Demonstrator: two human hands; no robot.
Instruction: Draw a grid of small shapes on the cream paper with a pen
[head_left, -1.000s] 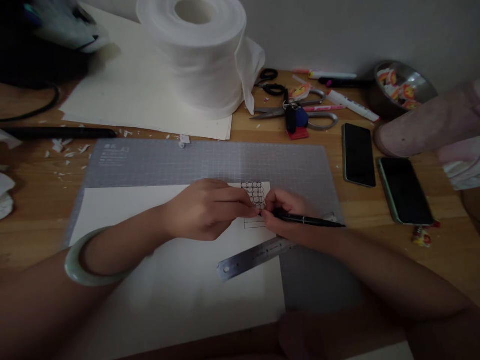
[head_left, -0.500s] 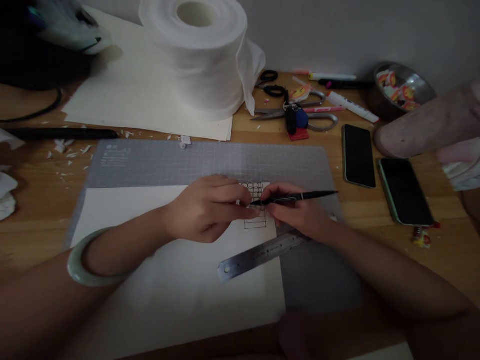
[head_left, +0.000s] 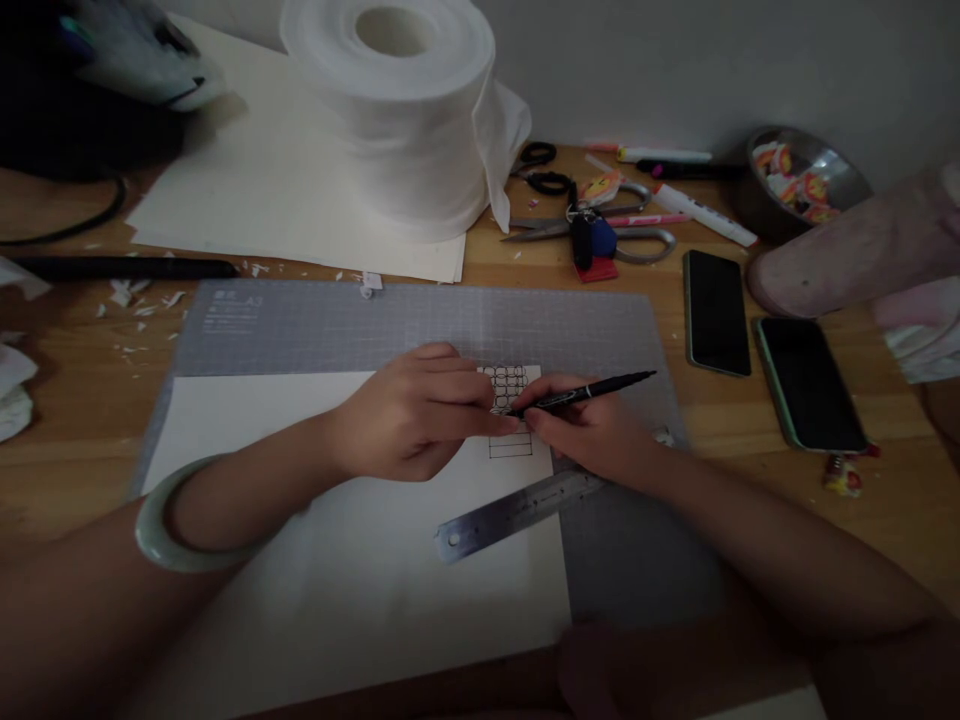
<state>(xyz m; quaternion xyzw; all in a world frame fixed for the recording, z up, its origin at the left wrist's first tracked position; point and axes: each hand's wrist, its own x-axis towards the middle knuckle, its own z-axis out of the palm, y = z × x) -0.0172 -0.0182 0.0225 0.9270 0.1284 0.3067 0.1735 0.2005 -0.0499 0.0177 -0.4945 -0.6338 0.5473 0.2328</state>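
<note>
Nearest the camera, the white sheet (head_left: 360,570) lay on the grey cutting mat (head_left: 420,325), with the steel ruler (head_left: 517,512) resting slantwise across the sheet's right edge, just below the right hand (head_left: 592,430). That hand gripped the black pen (head_left: 581,393) in a writing hold; the left hand (head_left: 416,420) was curled, fingertips pressed down on the sheet beside the small drawn grid (head_left: 511,410), and held nothing that could be seen.

Against the frame a second earlier, the pen had swung from lying low and pointing right to a raised slant, its tip now at the partly filled grid. Over the last half second it dropped only slightly. The ruler and sheet had not shifted. In my judgement, the drawing of small rounded shapes in the grid cells was under way, with the lower rows unfilled.

Farther off lay two dark phones (head_left: 716,312), scissors (head_left: 592,225), markers (head_left: 701,210), a steel bowl (head_left: 806,180), and a large white roll (head_left: 397,110) on loose paper.
</note>
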